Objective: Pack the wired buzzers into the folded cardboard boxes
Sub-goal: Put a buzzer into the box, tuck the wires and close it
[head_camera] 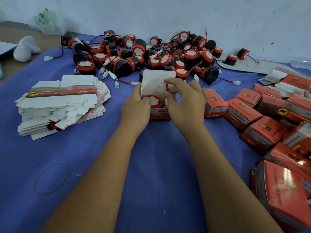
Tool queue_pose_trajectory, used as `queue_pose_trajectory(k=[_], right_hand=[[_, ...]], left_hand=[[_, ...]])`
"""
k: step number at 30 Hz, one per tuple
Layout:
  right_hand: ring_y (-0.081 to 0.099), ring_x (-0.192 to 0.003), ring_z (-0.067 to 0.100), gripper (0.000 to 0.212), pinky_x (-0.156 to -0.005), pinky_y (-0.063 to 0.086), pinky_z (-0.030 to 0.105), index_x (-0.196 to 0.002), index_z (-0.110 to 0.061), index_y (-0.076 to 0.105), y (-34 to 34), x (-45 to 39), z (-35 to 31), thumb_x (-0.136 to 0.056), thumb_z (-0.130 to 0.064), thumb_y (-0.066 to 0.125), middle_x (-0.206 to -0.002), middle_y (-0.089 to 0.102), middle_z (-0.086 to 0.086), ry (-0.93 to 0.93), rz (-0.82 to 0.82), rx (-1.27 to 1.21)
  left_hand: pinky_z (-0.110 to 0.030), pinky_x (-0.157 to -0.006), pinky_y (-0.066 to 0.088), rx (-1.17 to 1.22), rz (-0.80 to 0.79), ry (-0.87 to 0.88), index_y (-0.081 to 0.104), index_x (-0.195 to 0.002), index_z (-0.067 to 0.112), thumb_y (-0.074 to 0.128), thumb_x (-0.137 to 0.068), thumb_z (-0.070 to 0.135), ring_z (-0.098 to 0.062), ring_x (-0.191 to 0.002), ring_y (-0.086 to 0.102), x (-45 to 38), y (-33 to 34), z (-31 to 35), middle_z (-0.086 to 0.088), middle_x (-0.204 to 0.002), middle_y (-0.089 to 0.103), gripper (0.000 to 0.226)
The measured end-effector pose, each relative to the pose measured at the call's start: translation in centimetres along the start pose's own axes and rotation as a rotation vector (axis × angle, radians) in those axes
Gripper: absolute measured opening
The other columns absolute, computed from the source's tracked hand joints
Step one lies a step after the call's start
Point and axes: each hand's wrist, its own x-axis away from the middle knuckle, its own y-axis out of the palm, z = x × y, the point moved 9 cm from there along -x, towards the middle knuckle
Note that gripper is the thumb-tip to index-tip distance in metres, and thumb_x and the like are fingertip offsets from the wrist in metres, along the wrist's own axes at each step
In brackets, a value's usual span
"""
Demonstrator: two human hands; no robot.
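An open red cardboard box (159,114) stands on the blue cloth at the centre, its white lid flap (157,81) upright. A red-and-black buzzer (154,100) sits inside it, white face up. My left hand (136,108) grips the box's left side, thumb at the buzzer's rim. My right hand (183,100) holds the right side, its fingers curled at the flap's edge and pinching something small and white there. A heap of loose wired buzzers (151,54) lies just behind the box.
A stack of flat unfolded boxes (62,101) lies to the left. Closed red boxes (262,115) crowd the right side, down to the near right corner. A rubber band (50,178) lies near left. A white wall stands close behind the heap.
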Motion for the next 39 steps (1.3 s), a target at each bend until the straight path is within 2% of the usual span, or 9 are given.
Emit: queue_pose_trajectory(k=[4,8,15,18,26,30,34,37,39], right_hand=[[0.057,-0.081,0.029,0.017,-0.084,0.03,0.039,-0.097,-0.014,0.074,-0.2,0.3,-1.6,-0.081,-0.016,0.071,-0.066,0.06,-0.004,-0.227,0.019,0.332],[0.057,-0.076,0.027,0.006,-0.076,0.023,0.035,-0.078,-0.015,0.075,0.6,1.0,-2.8,-0.08,-0.019,0.071,-0.063,0.056,-0.008,-0.345,0.026,0.461],[0.042,-0.116,0.029,0.025,-0.09,0.027,0.039,-0.077,-0.014,0.075,1.3,1.0,-0.8,-0.09,-0.028,0.059,-0.129,0.057,0.006,-0.15,-0.02,0.356],[0.039,-0.124,0.033,0.023,-0.1,0.036,0.043,-0.087,-0.005,0.077,2.3,0.8,0.5,-0.093,-0.021,0.061,-0.136,0.048,0.015,-0.049,-0.115,0.153],[0.054,-0.113,0.017,0.024,-0.1,0.033,0.035,-0.111,-0.016,0.075,3.4,1.1,0.3,-0.093,-0.016,0.058,-0.122,0.066,-0.001,-0.052,-0.274,0.043],[0.047,-0.118,0.005,0.039,-0.112,0.014,0.037,-0.112,-0.027,0.073,3.5,1.1,0.9,-0.09,-0.038,0.043,-0.127,0.063,-0.012,0.018,-0.34,0.053],[0.047,-0.11,-0.009,0.042,-0.115,0.004,0.042,-0.103,-0.037,0.074,3.4,1.3,1.1,-0.092,-0.048,0.036,-0.113,0.068,-0.02,0.111,-0.352,-0.136],[0.058,-0.112,0.0,0.026,-0.113,0.029,0.046,-0.111,-0.037,0.066,3.0,1.2,2.1,-0.1,-0.034,0.043,-0.109,0.07,-0.012,0.268,-0.257,-0.468],[0.065,-0.099,0.007,0.019,-0.094,0.052,0.039,-0.114,-0.025,0.059,2.4,1.2,3.6,-0.1,-0.016,0.051,-0.105,0.069,-0.004,0.396,-0.115,-0.593]], left_hand=[[-0.047,-0.086,0.053,-0.016,0.039,0.051,0.052,-0.123,0.038,0.041,-0.078,0.03,-0.02,-0.097,0.062,-0.1,-0.2,0.1,0.008,-0.105,0.066,0.046],[-0.047,-0.09,0.052,-0.021,0.059,0.09,0.053,-0.122,0.033,0.045,-0.09,0.016,-0.019,-0.101,0.061,-0.6,-0.3,-0.2,0.009,-0.108,0.065,0.037],[-0.015,-0.069,0.043,-0.034,0.1,0.116,0.048,-0.136,0.038,0.046,-0.097,0.02,0.004,-0.093,0.057,-0.9,-0.6,-0.7,0.023,-0.102,0.059,0.043],[-0.012,-0.065,0.039,-0.071,0.115,0.117,0.045,-0.139,0.04,0.044,-0.099,0.024,0.007,-0.085,0.054,-0.8,-0.5,-0.7,0.028,-0.097,0.056,0.043],[-0.03,-0.084,0.046,-0.099,0.102,0.099,0.023,-0.151,0.046,0.039,-0.1,0.03,-0.01,-0.097,0.055,-1.1,0.2,-0.9,0.019,-0.118,0.052,0.055],[-0.029,-0.101,0.046,0.117,0.094,0.052,0.048,-0.142,0.033,0.029,-0.103,0.039,-0.02,-0.117,0.058,-1.5,0.0,-0.9,0.002,-0.132,0.061,0.044],[-0.022,-0.081,0.049,0.182,0.093,0.038,0.057,-0.129,0.035,0.033,-0.104,0.035,-0.004,-0.102,0.061,-1.3,-0.6,-1.0,0.012,-0.117,0.065,0.034],[-0.02,-0.072,0.048,0.188,0.03,0.051,0.051,-0.124,0.04,0.048,-0.1,0.023,-0.004,-0.093,0.064,-1.2,-0.2,-0.7,0.011,-0.107,0.066,0.03],[-0.025,-0.073,0.05,0.162,0.014,0.056,0.048,-0.12,0.042,0.051,-0.095,0.012,-0.01,-0.093,0.066,-1.3,0.0,-0.6,0.004,-0.108,0.068,0.038]])
